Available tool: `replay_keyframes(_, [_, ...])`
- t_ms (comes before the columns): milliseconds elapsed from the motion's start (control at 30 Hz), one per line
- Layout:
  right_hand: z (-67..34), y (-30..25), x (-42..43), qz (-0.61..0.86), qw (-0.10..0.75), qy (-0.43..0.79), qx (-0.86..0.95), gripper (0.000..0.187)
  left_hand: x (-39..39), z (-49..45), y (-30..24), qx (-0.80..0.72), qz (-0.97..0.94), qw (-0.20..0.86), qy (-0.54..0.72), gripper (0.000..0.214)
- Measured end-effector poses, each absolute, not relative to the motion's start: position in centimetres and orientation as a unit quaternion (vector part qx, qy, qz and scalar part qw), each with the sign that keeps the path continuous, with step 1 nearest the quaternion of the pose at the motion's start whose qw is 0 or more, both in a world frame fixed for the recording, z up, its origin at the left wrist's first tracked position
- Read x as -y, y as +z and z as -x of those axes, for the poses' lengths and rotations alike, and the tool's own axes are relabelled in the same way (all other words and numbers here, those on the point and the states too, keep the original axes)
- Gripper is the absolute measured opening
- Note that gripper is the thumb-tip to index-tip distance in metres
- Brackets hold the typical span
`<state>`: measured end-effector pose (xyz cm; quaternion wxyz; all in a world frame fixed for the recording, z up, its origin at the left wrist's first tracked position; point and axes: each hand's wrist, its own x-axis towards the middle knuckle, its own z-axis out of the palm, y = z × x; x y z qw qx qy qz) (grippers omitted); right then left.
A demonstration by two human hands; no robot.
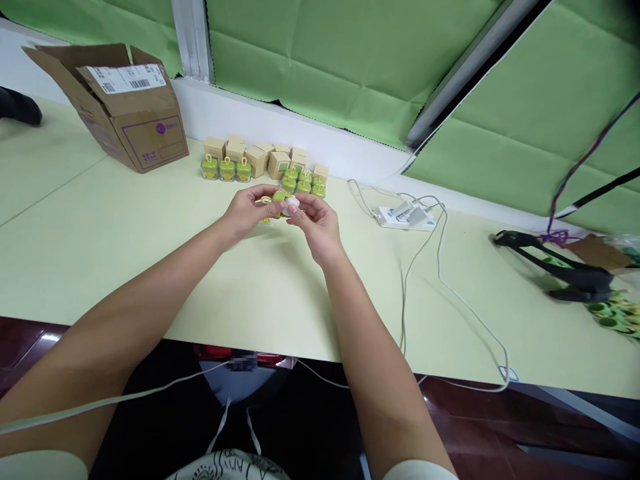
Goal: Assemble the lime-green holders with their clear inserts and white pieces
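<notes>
the two hands meet above the bench: the left hand grips a small green piece with a pale loop, and the right hand pinches a soft-looking white piece right against it. just beyond them, green-lidded jars stand in two groups before small cardboard boxes; a big open carton sits farther left, a white power strip to the right.

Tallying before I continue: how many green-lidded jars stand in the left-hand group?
3: left jar, middle jar and right jar, side by side in front of small cartons. More could be hidden behind them.
</notes>
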<state>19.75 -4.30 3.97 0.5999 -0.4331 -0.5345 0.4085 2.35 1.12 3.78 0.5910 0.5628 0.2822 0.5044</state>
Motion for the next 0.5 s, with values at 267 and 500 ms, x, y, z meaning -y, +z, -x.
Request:
replay_keyframes(267, [-19.52,3.78,4.34,0.443,0.593,0.398,0.542,0.064,-1.16,-2.38,3.52,-0.297,-0.564,0.581,0.506,0.062])
replay_keyframes(500, [-19.55,3.47,4.20,0.441,0.595,0.388,0.548,0.058,-0.95,-2.51,3.33,-0.291,-0.550,0.599,0.504,0.062])
